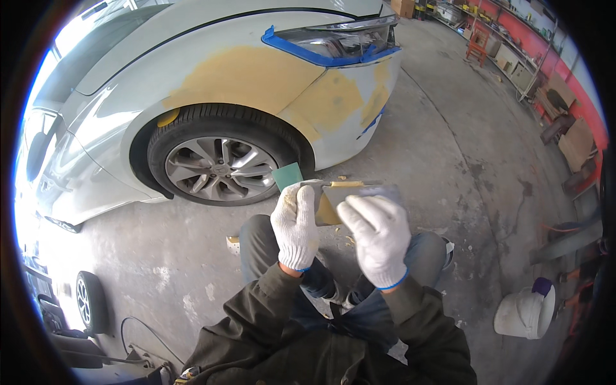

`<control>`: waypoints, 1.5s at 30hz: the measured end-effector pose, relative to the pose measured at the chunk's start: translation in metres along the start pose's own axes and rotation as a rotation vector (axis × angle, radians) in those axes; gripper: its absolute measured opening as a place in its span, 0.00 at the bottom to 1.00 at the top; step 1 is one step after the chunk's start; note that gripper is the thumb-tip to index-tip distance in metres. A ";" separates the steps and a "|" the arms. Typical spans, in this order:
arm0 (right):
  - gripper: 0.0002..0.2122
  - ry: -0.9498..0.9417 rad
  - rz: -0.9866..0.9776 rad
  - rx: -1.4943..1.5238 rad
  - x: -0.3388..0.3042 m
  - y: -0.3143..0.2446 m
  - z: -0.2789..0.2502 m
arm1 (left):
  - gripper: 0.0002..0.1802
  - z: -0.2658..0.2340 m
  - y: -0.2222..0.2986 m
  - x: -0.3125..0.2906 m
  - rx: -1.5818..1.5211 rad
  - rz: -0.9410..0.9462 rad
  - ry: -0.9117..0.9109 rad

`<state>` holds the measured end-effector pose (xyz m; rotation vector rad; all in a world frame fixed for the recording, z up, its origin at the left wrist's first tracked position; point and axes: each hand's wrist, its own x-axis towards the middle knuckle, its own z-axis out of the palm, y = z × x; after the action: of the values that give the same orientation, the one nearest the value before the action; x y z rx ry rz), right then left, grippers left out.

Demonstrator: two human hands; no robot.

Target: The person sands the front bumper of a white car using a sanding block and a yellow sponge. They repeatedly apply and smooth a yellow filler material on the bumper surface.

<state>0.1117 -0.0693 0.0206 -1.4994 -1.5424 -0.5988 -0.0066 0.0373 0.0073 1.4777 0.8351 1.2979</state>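
While your left hand point(296, 221) clamps on a flat green card point(287, 176), square-cornered, beside a grey plate point(341, 192) smeared with yellow putty point(328, 212), your right hand's point(380, 239) grip unclear.

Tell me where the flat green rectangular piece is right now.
In the head view, just left of centre, the flat green rectangular piece juts up above the white-gloved left hand, overlapping the lower right of the round black tyre.

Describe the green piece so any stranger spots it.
On the pale car, find the front wheel. At its right edge, a flat green piece juts above the left hand. Its colour sets it apart from the smeared grey plate beside it.
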 end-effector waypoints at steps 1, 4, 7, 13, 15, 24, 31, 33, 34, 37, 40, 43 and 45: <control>0.17 0.032 -0.018 0.027 -0.003 -0.002 0.009 | 0.12 0.002 0.002 0.000 -0.005 -0.001 0.017; 0.17 -0.116 -0.010 0.130 -0.018 -0.017 0.004 | 0.13 -0.004 -0.002 0.003 0.044 -0.027 0.043; 0.17 -0.066 0.011 0.109 -0.019 0.004 -0.005 | 0.13 -0.009 -0.021 0.004 0.070 -0.011 0.049; 0.14 -0.230 0.724 0.978 0.021 0.014 -0.044 | 0.15 -0.019 -0.009 -0.007 -0.066 -0.094 -0.303; 0.15 -0.296 0.652 0.914 0.009 0.029 -0.041 | 0.13 -0.016 -0.003 -0.003 -0.030 -0.046 -0.265; 0.15 0.024 -0.005 -0.080 0.005 -0.002 -0.008 | 0.13 -0.004 -0.007 0.000 -0.224 -0.191 -0.038; 0.15 -0.041 0.022 0.029 -0.009 -0.004 -0.005 | 0.12 -0.008 -0.004 0.003 0.091 -0.026 -0.004; 0.14 -0.022 0.019 0.010 -0.011 -0.008 0.001 | 0.12 0.000 0.003 0.000 -0.046 -0.035 -0.010; 0.14 -0.011 0.015 0.003 -0.011 -0.010 0.006 | 0.13 0.004 0.006 0.000 -0.114 -0.038 -0.009; 0.17 -0.109 -0.020 0.117 -0.019 -0.019 0.009 | 0.13 -0.001 0.000 0.007 -0.109 -0.055 0.021; 0.17 -0.039 -0.001 0.049 -0.013 -0.004 -0.009 | 0.12 -0.010 -0.004 0.010 0.035 0.001 -0.019; 0.11 0.005 0.346 0.468 0.013 0.011 -0.025 | 0.12 -0.013 0.004 0.007 0.064 0.004 -0.181; 0.11 -0.179 0.707 0.896 0.028 0.015 -0.044 | 0.12 -0.016 0.007 0.005 0.113 -0.011 -0.297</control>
<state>0.1405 -0.0883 0.0626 -1.2432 -1.0392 0.5874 -0.0217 0.0431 0.0147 1.7028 0.7273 1.0037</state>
